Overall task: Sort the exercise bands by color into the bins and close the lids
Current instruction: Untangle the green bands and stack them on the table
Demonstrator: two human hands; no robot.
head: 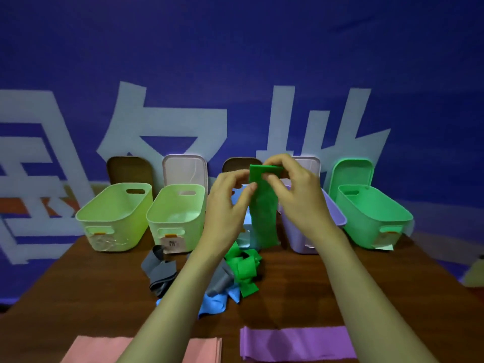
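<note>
Green band (263,210) is pinched by left hand (227,205) and right hand (296,195); green bin (366,231) to their right seems required next

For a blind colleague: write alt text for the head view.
The left hand and right hand hold a green band before a row of open bins. Gray, green and blue bands lie heaped on the table; pink bands and a purple band lie flat near its front edge.
</note>
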